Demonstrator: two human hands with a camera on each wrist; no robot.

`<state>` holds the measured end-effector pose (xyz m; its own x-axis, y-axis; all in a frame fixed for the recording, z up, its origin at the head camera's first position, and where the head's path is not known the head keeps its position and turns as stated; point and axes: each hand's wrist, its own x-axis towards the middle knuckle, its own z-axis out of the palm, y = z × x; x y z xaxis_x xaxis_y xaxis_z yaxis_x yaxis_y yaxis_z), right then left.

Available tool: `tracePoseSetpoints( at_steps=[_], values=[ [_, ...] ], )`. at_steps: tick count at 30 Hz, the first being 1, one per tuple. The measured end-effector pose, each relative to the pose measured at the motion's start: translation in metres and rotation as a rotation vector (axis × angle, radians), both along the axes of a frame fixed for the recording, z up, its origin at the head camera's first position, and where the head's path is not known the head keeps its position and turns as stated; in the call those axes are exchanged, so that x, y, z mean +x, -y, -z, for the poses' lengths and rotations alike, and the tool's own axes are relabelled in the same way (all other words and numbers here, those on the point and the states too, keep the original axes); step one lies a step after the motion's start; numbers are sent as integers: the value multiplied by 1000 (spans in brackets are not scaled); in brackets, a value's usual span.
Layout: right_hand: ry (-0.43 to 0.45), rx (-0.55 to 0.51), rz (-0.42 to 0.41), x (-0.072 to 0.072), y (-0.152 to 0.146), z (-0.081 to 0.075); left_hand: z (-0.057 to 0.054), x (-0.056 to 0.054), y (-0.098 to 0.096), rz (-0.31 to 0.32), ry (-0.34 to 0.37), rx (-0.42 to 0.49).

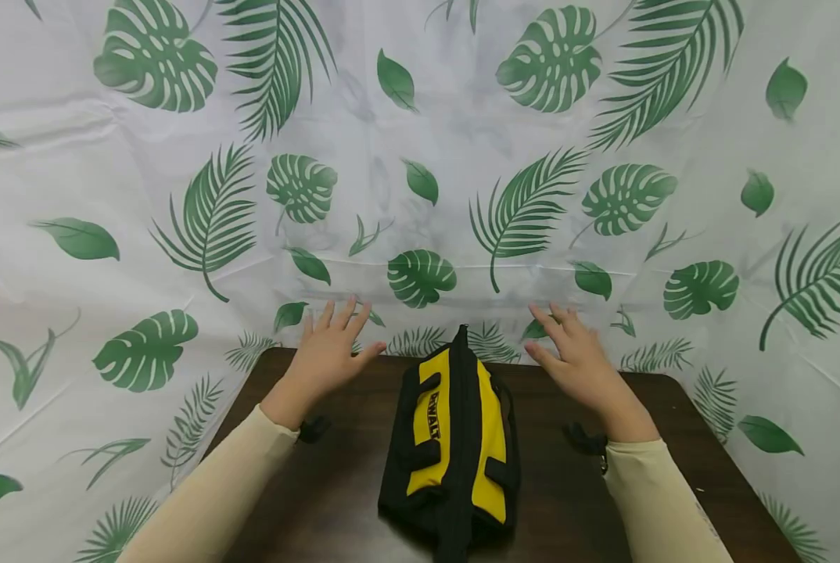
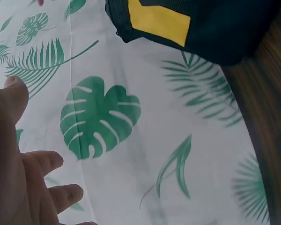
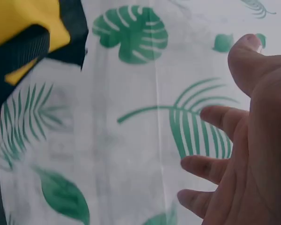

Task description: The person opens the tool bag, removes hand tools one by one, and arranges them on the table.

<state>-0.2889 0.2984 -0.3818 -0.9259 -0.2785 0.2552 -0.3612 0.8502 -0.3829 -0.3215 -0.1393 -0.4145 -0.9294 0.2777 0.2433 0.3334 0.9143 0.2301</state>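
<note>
Yellow and black cloth DEWALT bag with a long boxy shape (image 1: 439, 453) sits near the middle of a dark brown table with a shiny wood look (image 1: 307, 500). Think of the bag as the middle of a clock. Its pointy black tip points to 12, and a wide black strip runs along its top from 12 down to 6. Black letters are on the yellow side that faces 9. Black cloth handles (image 1: 423, 453) lie along its sides.

The person's bare left hand (image 1: 332, 352) is up at 10 o'clock from the bag. Its fingers are spread out and its thumb points at the bag. The person's bare right hand (image 1: 575, 352) is up at 2 o'clock, and its fingers are stretched out too, with its thumb on the bag side. Both hands are open, and each one is a bit apart from the bag.

Each arm has a long cream cloth sleeve, one coming in from 8 (image 1: 209, 485) and one from 4 (image 1: 662, 500). Small black gadgets (image 1: 314, 428) stick out by the wrists. At 12, behind the table, hangs a big white cloth sheet with green leaves (image 1: 455, 125).

In the left wrist view the bag is at 1 o'clock; in the right wrist view it is at 10.
</note>
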Motion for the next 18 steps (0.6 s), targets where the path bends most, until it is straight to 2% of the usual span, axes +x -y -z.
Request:
tracePoseSetpoints(
  at_steps=[8,13,18],
  values=[
    [171,-104,-25,-19,30,0,11,-16,-28,80,44,113],
    [264,-168,-67,-42,47,0,20,-24,-48,159,138,298],
    [429,-317,-87,-66,60,2,29,-31,-66,203,205,470]
  ],
)
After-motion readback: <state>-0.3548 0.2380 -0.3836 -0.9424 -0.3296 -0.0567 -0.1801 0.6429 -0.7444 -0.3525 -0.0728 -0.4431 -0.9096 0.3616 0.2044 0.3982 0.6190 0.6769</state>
